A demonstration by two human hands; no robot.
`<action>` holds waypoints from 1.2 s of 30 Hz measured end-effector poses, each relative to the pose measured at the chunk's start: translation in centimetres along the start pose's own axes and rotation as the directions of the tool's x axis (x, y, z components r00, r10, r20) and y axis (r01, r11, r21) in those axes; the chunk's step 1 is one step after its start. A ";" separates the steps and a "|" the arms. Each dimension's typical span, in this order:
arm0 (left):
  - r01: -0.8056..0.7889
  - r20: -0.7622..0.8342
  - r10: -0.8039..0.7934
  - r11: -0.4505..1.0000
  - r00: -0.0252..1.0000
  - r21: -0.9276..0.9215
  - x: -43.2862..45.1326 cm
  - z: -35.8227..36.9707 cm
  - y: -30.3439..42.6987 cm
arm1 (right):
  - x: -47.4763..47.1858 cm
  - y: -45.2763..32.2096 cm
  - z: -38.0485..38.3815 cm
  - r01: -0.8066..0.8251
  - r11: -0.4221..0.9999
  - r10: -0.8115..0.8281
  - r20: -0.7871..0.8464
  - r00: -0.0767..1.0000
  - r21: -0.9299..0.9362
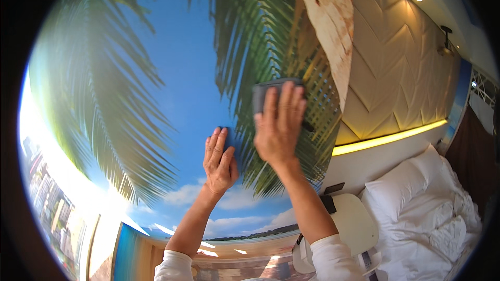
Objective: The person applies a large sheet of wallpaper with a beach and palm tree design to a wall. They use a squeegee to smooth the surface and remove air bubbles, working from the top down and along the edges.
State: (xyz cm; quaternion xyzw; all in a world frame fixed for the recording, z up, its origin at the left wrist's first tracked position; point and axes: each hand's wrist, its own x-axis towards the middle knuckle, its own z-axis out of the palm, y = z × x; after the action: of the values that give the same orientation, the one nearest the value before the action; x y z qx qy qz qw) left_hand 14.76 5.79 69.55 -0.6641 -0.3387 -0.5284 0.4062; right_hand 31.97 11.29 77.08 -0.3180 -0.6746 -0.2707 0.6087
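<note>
A wall mural printed with palm fronds and blue sky fills the middle of the head view. My right hand, slightly blurred, presses a dark grey cloth or pad flat against the mural over a green frond. Part of the pad is hidden under the palm and fingers. Lower and to the left, my left hand rests on the blue sky area with nothing in it, index finger bent and the others reaching upward.
A padded headboard panel with a glowing yellow strip adjoins the mural on the right. Below it are a bed with white bedding and a pale chair or small table. A bright window is at the left.
</note>
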 end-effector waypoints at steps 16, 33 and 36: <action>0.231 -0.170 -0.268 0.950 0.948 -0.208 -1.9 -5.2 -2.1 | -1.8 -4.6 1.6 0.100 0.994 -0.104 0.080 0.991 0.052; 0.391 -0.205 -0.650 0.647 0.732 -0.655 -4.6 -9.7 -7.7 | 0.0 -14.0 5.8 0.084 0.995 -0.084 0.006 0.996 0.044; 0.381 -0.215 -0.619 0.682 0.755 -0.625 -3.9 -11.4 -8.6 | 2.8 -17.5 7.6 0.085 0.996 -0.086 -0.028 0.996 -0.019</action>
State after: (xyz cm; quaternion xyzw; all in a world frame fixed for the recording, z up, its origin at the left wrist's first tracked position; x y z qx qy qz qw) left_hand 1.48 -0.75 68.54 -0.5027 -0.2530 -0.8209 0.0968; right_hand 13.58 5.86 79.43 -0.2902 -0.6762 -0.3070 0.6036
